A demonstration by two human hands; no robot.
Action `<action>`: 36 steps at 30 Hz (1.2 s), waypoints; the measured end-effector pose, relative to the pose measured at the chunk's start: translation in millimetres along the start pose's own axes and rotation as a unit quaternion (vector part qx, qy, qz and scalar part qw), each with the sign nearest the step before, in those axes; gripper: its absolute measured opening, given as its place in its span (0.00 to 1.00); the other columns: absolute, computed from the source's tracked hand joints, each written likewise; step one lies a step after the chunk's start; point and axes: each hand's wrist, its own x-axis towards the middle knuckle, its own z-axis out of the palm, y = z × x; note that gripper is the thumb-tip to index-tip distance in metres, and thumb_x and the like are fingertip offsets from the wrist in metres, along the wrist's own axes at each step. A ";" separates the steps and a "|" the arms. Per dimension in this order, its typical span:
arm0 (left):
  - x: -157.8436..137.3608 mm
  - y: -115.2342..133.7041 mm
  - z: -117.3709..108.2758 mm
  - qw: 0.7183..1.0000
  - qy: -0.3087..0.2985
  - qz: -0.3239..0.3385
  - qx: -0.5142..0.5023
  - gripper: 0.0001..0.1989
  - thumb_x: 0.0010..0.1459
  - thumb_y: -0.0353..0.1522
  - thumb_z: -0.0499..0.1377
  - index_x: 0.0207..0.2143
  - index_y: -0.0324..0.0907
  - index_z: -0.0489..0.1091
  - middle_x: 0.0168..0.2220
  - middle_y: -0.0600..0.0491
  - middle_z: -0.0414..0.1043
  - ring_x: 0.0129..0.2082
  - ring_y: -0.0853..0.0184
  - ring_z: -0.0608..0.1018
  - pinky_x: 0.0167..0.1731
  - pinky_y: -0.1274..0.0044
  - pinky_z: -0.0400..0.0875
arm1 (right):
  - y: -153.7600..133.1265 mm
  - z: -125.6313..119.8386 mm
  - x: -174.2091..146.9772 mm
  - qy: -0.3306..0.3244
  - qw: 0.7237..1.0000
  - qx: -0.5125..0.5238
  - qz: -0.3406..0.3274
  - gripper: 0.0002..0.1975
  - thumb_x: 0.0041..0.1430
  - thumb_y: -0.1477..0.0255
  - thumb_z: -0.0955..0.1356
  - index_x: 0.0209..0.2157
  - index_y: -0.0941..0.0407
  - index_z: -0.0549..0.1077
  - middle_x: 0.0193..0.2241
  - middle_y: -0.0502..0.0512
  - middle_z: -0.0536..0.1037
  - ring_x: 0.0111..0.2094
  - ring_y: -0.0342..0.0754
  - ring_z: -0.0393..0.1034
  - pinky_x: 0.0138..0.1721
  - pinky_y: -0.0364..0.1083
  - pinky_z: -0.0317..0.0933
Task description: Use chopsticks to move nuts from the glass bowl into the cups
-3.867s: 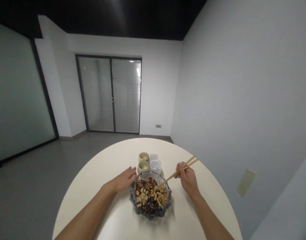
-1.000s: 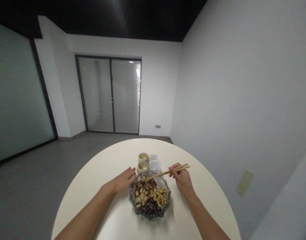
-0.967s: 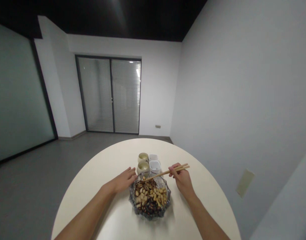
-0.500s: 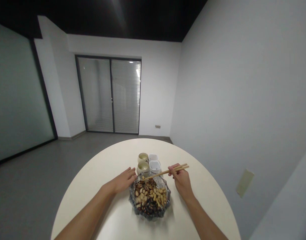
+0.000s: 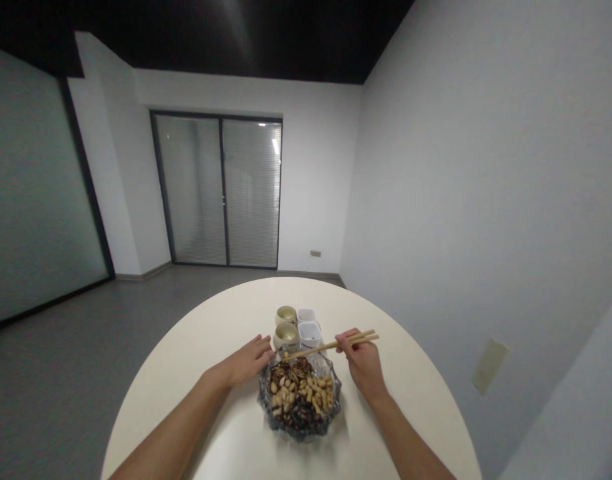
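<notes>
Head view: we hold the chopsticks [image 5: 331,346] in our right hand [image 5: 362,362], fingers closed around the shafts near their rear ends at 3 o'clock of the bowl [image 5: 299,398]. The tips point toward 9 o'clock and hover over the bowl's far rim, just beside the near gold cup [image 5: 287,335]; whether they pinch a seed is too small to tell. Our left hand [image 5: 249,361] lies flat, fingers extended and gripping nothing, against the bowl's rim at 10 o'clock. The bowl sits on the table [image 5: 211,333] at our 12 o'clock, filled with mixed nuts [image 5: 306,393] and dark seeds. Beyond it stand two gold cups and two white cups [image 5: 310,331], in a tight cluster touching one another. Risk assessment: the tips are close to the near gold cup, so a sideways sweep could knock it into its neighbours. A loose pinch would likely drop any piece carried back into the bowl or onto the table. Pressure from the left hand could slide the bowl.
</notes>
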 end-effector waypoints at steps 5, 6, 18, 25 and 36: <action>-0.6 0.7 -1.0 1.000 0.003 -0.003 -0.001 0.29 0.70 0.49 0.38 0.50 0.41 0.71 0.56 0.46 0.71 0.63 0.56 0.63 0.67 0.63 0.46 | -1.8 -4.9 1.3 0.015 1.000 0.007 -0.005 0.24 0.58 0.47 0.67 0.23 0.54 0.73 0.19 0.53 0.77 0.22 0.49 0.71 0.26 0.45 0.63; -0.9 0.9 -1.3 1.000 0.003 -0.004 -0.003 0.29 0.70 0.49 0.38 0.50 0.42 0.71 0.56 0.47 0.71 0.63 0.56 0.63 0.67 0.62 0.46 | -1.3 -5.9 1.8 0.021 1.000 0.008 -0.005 0.24 0.58 0.47 0.67 0.23 0.54 0.73 0.19 0.53 0.77 0.22 0.49 0.70 0.25 0.45 0.62; -2.8 -1.3 -1.1 1.000 0.007 0.002 -0.004 0.29 0.70 0.48 0.38 0.48 0.41 0.72 0.55 0.46 0.72 0.63 0.56 0.64 0.67 0.62 0.45 | 5.9 -10.2 5.6 0.058 0.998 0.012 0.007 0.25 0.58 0.48 0.67 0.24 0.55 0.73 0.17 0.53 0.77 0.19 0.47 0.65 0.21 0.44 0.59; -5.0 -2.0 -2.1 1.000 -0.001 -0.008 -0.002 0.29 0.70 0.49 0.38 0.49 0.41 0.71 0.57 0.46 0.70 0.65 0.57 0.61 0.67 0.62 0.46 | 8.0 -11.0 9.3 0.091 0.994 0.055 0.027 0.26 0.57 0.46 0.67 0.24 0.56 0.72 0.16 0.53 0.75 0.17 0.45 0.62 0.19 0.43 0.58; -5.1 -5.5 0.0 1.000 0.011 0.002 -0.005 0.27 0.70 0.47 0.39 0.50 0.43 0.71 0.57 0.47 0.71 0.64 0.58 0.63 0.67 0.62 0.45 | 13.0 -12.1 13.8 0.144 0.984 0.096 0.042 0.25 0.57 0.47 0.68 0.26 0.56 0.72 0.16 0.51 0.74 0.17 0.44 0.61 0.18 0.42 0.57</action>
